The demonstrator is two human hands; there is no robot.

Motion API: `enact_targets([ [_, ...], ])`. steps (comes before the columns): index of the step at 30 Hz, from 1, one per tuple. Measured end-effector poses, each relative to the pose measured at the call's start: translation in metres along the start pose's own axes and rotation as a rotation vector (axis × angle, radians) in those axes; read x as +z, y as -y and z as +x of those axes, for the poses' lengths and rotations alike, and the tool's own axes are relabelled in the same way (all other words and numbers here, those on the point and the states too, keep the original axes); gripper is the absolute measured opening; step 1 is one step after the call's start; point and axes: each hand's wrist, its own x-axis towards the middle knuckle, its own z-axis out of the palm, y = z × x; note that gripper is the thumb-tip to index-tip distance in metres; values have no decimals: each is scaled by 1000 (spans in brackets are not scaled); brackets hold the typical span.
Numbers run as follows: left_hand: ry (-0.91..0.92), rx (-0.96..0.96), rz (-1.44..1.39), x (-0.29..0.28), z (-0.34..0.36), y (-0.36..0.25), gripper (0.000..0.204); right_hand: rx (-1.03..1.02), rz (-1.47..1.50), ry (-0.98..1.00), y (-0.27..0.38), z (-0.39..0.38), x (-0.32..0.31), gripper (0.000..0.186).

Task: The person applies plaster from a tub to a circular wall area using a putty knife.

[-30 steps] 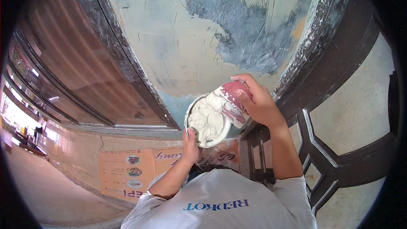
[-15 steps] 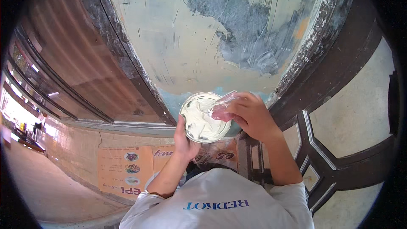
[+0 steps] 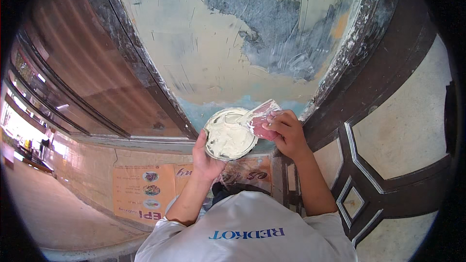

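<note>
Clock centred on the tub, 12 away from the person.

Tub: a shallow, round, white-rimmed tub of thick off-white paste, at the centre, up off the floor in the left hand. That hand is wrapped on it from 7 to 9 o'clock, thumb along the rim; the fingers underneath are hidden.

Right hand at 3 o'clock, pinching a flat, pinkish-red scraper with paste smeared on its pale, see-through part. Scraper sits at 2 o'clock, tilted, its near corner over the rim. Can't tell if that corner presses into the paste.

Change: half a second ago the scraper is further in over the paste; now it is out toward the 2 o'clock rim, pale edge angled up and away. Tub stays in the left hand. Read: the tool is being worked at the rim rather than mid-tub, grip on both looks secure.

Around: scuffed cream wall panel at 12, with a rough grey patch at 1. Orange printed banner at 8. Dark-framed panelled door at 4.
</note>
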Motion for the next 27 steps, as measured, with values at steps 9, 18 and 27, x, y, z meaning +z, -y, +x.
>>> enact_targets([
  [9,1,-8,4,-5,-5,2,59,79,-12,-114,-21,-22,4,30],
  [18,41,120,124,-6,-5,-11,60,540,254,-222,-42,-52,-7,14],
  [27,-39,307,455,-9,-1,2,68,564,298,-38,21,27,-33,16],
])
